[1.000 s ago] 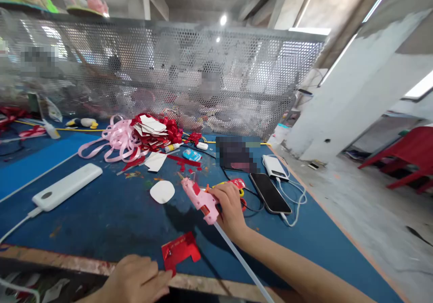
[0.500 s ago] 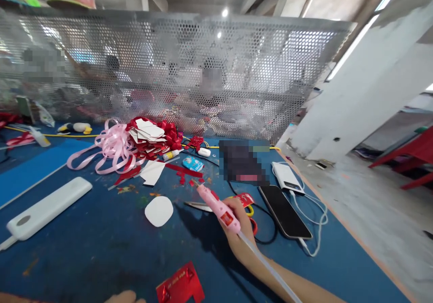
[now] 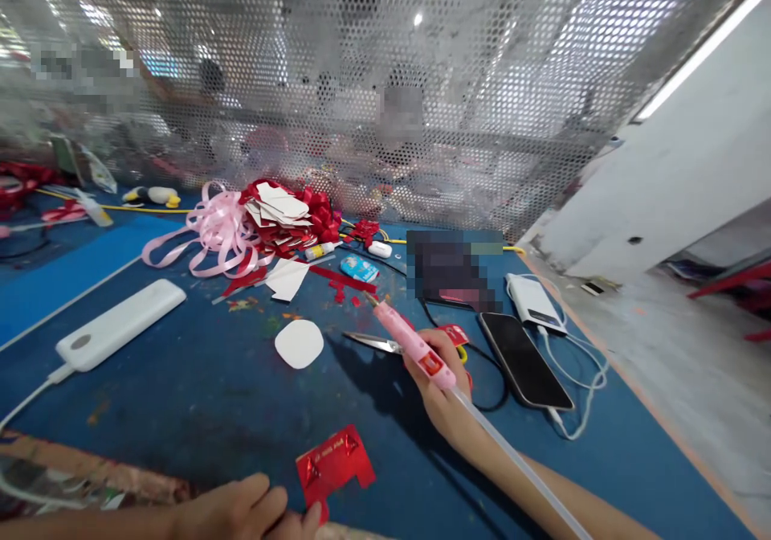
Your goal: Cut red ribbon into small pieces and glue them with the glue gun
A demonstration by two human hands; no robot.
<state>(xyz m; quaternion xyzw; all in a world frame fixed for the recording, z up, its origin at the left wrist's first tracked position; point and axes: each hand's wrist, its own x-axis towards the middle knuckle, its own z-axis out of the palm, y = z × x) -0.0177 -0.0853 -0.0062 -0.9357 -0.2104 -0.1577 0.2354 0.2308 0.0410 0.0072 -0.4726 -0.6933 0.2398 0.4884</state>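
Glue gun (image 3: 410, 342) is pink (translucent stick (image 3: 511, 445) behind); card (image 3: 335, 466), shiny red.

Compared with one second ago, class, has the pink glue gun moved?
Yes, rightward in the head view: judged against the flat white piece, the pink glue gun is now farther away.

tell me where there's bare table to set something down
Bare table lies between the long white device, the white card and the left hand. Another patch sits between the phone and the right arm. Crowded: the back, with pink ribbon and paper, and around the right hand, with glue gun and scissors.
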